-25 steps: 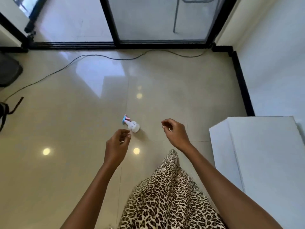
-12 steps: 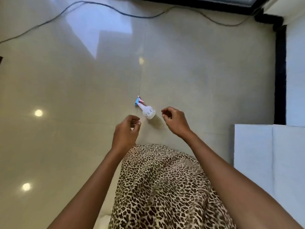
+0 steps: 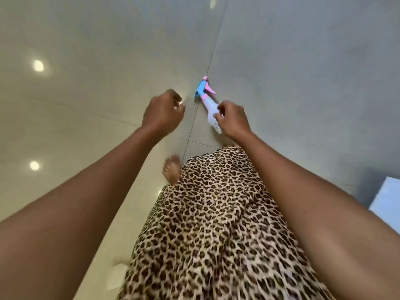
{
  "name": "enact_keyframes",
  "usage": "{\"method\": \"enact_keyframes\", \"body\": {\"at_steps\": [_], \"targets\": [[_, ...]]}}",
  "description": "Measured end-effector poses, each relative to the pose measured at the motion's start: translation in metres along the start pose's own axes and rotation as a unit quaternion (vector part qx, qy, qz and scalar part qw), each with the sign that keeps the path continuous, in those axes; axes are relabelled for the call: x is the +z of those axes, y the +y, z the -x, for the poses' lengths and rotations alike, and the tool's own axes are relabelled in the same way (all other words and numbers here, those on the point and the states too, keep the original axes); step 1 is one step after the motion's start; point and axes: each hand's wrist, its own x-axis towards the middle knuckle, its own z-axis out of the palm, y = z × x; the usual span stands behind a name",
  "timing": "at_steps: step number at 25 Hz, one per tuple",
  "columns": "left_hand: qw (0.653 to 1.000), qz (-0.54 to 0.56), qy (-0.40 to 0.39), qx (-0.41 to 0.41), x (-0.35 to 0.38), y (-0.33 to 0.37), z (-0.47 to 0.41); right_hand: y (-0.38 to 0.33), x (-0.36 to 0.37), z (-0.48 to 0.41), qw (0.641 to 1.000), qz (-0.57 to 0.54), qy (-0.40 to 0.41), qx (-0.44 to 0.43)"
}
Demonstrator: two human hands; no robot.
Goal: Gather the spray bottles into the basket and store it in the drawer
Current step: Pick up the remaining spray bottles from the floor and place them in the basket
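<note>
We looked straight down at a glossy beige tiled floor [image 3: 86, 126], crossed by thin grout lines and dotted with round reflections of ceiling lights. On it lay the small white plastic spray bottle [image 3: 211, 109] with a blue and pink trigger head, tipped on its side almost along a grout line, the trigger end pointing away from us and the white body toward our feet.

Our right hand [image 3: 232, 121] reached down over the bottle's white body, fingers curled and thumb tucked in, covering its lower part. The fingertips [image 3: 220, 105] appeared to touch the plastic, yet we could not tell whether they had truly closed around it or were only resting against it, because the hand hid the contact. The bottle seemed to lie on the tiles.

Our left hand [image 3: 162, 113] hung just to the left of the bottle, apart from it, its fingers loosely curled into a half fist with nothing in them.

Below the hands spread our leopard-print fabric skirt [image 3: 216, 224], filling the lower middle of the view, and bare toes [image 3: 172, 167] showed on the floor at its left edge. At the far right edge a corner of a white flat-topped cabinet [image 3: 387, 198] came into sight, well apart from the bottle.
</note>
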Motion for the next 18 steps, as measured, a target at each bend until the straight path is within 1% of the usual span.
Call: {"method": "enact_keyframes", "body": {"at_steps": [2,5,7,9,13,16,18], "targets": [[1.000,0.004,-0.001,-0.012,0.041,-0.018,-0.036,0.017,0.033,-0.045,0.999,0.023,0.015,-0.019],[1.000,0.002,-0.022,-0.019,0.100,-0.048,-0.070,0.040,0.086,-0.100,0.991,0.112,0.018,-0.070],[0.999,0.009,-0.028,-0.018,0.127,-0.066,-0.087,0.050,0.110,-0.132,0.985,0.160,0.023,-0.067],[0.999,0.013,-0.033,-0.018,0.143,-0.080,-0.097,0.057,0.126,-0.155,0.981,0.189,0.029,-0.039],[0.999,0.018,-0.030,-0.027,0.159,-0.099,-0.103,0.063,0.139,-0.177,0.983,0.181,0.025,-0.011],[0.998,0.042,-0.021,-0.035,0.149,-0.097,-0.094,0.059,0.127,-0.166,0.988,0.151,0.023,-0.021],[0.998,0.058,-0.002,-0.022,0.136,-0.087,-0.082,0.053,0.112,-0.148,0.991,0.130,0.020,-0.019]]}}
